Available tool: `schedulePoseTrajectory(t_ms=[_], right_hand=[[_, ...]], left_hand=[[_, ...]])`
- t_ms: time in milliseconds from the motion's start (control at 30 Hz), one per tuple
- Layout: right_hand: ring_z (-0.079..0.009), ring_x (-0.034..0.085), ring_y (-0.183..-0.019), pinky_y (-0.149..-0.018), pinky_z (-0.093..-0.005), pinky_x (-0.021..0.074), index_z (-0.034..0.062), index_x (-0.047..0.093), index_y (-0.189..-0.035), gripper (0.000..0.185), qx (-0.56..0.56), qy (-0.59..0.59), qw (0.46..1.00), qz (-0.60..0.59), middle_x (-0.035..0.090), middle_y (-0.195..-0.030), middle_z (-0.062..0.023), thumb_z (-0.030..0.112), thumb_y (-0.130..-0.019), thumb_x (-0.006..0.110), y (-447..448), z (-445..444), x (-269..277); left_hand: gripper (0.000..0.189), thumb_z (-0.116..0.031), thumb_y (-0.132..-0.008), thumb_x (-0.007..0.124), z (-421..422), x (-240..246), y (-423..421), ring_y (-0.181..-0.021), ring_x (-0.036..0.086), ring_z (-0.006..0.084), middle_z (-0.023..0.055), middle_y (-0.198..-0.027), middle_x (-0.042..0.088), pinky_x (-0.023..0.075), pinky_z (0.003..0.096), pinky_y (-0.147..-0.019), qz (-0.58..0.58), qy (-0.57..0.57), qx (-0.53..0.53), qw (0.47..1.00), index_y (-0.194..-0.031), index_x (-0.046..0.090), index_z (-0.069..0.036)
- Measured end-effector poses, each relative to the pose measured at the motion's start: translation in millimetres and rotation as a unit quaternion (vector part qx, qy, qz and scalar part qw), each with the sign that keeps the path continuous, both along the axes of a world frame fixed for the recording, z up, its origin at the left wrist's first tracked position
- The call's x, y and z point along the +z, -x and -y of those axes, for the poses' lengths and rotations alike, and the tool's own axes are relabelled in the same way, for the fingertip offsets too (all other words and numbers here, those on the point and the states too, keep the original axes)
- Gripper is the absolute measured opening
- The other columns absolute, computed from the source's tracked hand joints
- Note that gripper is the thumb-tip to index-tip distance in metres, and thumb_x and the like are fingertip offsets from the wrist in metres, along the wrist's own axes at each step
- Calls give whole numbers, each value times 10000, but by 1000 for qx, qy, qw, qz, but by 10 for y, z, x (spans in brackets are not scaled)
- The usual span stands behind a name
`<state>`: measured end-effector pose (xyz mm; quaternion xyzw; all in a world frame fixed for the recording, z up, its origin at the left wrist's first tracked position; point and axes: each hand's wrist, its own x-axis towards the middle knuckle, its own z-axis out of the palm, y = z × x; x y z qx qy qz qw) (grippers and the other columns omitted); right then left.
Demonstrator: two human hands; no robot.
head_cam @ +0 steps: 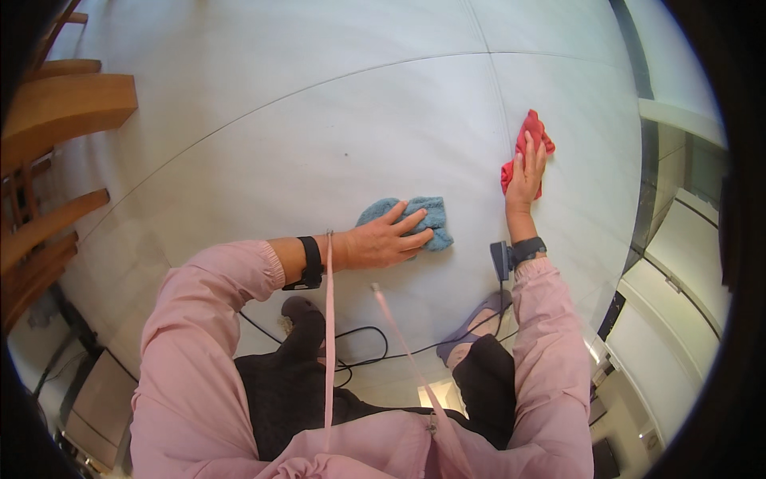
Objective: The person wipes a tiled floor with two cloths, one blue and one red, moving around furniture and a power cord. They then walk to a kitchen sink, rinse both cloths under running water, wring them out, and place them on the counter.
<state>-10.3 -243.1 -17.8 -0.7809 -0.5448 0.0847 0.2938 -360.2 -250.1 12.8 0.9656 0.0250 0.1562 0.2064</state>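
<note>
On the pale tiled floor [269, 161], my left hand [386, 239] lies palm down with its fingers spread over a blue-grey cloth [440, 209]. The cloth is bunched beneath the fingers and sticks out on the far and right sides. Farther forward and to the right, my right hand [525, 173] presses on a crumpled red cloth [531, 123], which shows past the fingertips and at both sides of the hand. Dark bands circle both wrists, and a small dark device with a cable hangs at the right one. Both palms are hidden.
Wooden furniture legs [72, 108] stand at the left. Along the right run a dark floor border [648, 155] and white cabinet-like units [658, 323]. A black cable [413, 353] loops between my feet. Two pink drawstrings [330, 359] hang down from the jacket.
</note>
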Motion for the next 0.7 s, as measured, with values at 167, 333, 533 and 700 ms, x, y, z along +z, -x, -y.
schedulePoseTrajectory(t_ms=[167,333,533,700], right_hand=[[-341,344,-1496,-1232,-434,240,135,602,-1439,430,123,-16,991,-51,433,-1583,-153,106,-1016,528,771,-412,10],[-345,298,-1524,-1242,-447,215,121,582,-1453,440,200,52,978,8,396,-1609,-159,104,-1018,521,1171,-256,214],[-403,336,-1488,-1222,-507,262,102,618,-1407,456,266,57,961,57,399,-1600,-171,101,-952,581,1350,338,338],[-409,337,-1488,-1223,-530,257,119,623,-1411,474,258,57,961,87,402,-1601,-168,138,-938,597,1352,462,241]], left_hand=[[286,-184,-868,697,-313,62,410,-1291,485,410,140,-1364,511,429,530,-994,28,7,109,994,-1142,732,-113],[406,-131,-842,742,-851,198,764,-1240,514,431,179,-1350,526,452,501,-1002,72,52,362,928,-1242,684,-91],[396,-197,-917,706,-1402,193,1548,-1255,521,376,158,-1401,541,407,484,-1078,101,153,522,833,-1306,660,-135],[398,-347,-925,666,-1324,20,1650,-1392,431,369,101,-1474,532,291,560,-1142,79,95,497,859,-1295,675,-200]])
